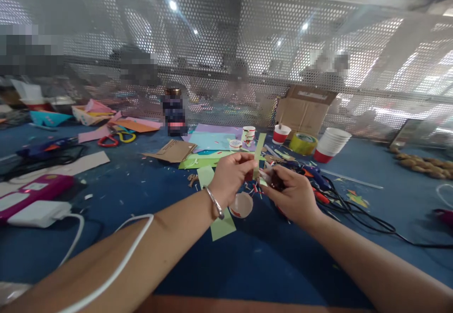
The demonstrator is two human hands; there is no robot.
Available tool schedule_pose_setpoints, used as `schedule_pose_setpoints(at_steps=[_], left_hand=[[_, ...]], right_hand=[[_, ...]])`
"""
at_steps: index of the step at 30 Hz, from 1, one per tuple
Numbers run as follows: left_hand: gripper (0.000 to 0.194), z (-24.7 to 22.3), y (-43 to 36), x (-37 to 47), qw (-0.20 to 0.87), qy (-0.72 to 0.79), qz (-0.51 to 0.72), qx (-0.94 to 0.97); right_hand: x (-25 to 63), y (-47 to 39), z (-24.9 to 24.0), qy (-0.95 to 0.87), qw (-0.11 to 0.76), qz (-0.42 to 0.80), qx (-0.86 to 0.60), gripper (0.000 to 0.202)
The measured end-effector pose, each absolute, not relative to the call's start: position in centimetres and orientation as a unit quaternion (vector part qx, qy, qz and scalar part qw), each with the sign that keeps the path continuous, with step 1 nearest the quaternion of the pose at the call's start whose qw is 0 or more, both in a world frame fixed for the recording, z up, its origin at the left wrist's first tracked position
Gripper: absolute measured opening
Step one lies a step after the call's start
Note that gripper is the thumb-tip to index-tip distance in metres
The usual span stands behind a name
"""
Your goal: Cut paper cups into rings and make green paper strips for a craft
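Blue table [262, 266] in front. White cable [122, 263] seen crossing the left forearm; bangle [214, 203] worn on the left wrist. Green sheet [222, 228] laid flat, partly covered by the left hand [233, 176]. Cup [244, 203] placed just beside the sheet, below and between the hands, mouth showing, touched by neither set of fingertips as far as can be told.

Left grip: closed, green strip [261, 148] pinched low between thumb and fingers, held roughly upright above the table, free end pointing up. Right hand [295, 195]: fingers curled closed round a dark tool [277, 180], pale tip aimed at the strip's lower part; tool blurred, type not clear. Whether strip is touched by the tip cannot be told.

To the left, purple power strip [53, 188] seen with a white adapter [40, 213]. To the right, glue gun [320, 177] partly hidden behind the right hand, black cord [368, 218] trailed rightward.

Farther: cardboard [173, 151], coloured sheets [212, 139], scissors [108, 141] at left; red-white cup [281, 135], yellow tape [303, 144], cup stack [331, 145] at right. Carton [302, 111] stood behind these, backed by perforated screen [212, 30].
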State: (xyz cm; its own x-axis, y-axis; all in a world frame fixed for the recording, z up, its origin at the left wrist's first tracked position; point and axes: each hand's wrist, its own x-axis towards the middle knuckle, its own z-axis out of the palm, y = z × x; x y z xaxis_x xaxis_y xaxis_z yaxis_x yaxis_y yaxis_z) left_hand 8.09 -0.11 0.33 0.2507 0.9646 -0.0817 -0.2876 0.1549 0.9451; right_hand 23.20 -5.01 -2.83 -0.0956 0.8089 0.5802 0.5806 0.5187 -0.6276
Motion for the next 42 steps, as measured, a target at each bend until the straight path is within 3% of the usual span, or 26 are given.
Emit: schedule_pose_setpoints(at_steps=[4,14,38,42], left_hand=[[0.009,-0.5,-0.6,7.6,0.658,0.386,0.461,0.453],[0.006,-0.9,-0.9,6.3,0.651,0.384,0.418,0.504],[0.024,-1.2,-1.5,5.6,0.636,0.376,0.347,0.578],[0.019,-1.2,-1.5,5.3,0.606,0.354,0.330,0.632]], right_hand=[[23.2,-4.6,-2.8,-0.697,0.497,0.178,-0.486,0.026],[23.2,-3.8,-2.9,-0.630,0.502,0.338,-0.488,0.027],[23.2,-4.3,-1.7,-0.571,0.543,0.413,-0.457,0.032],[23.6,-4.4,-1.6,-0.569,0.546,0.416,-0.452,0.029]])
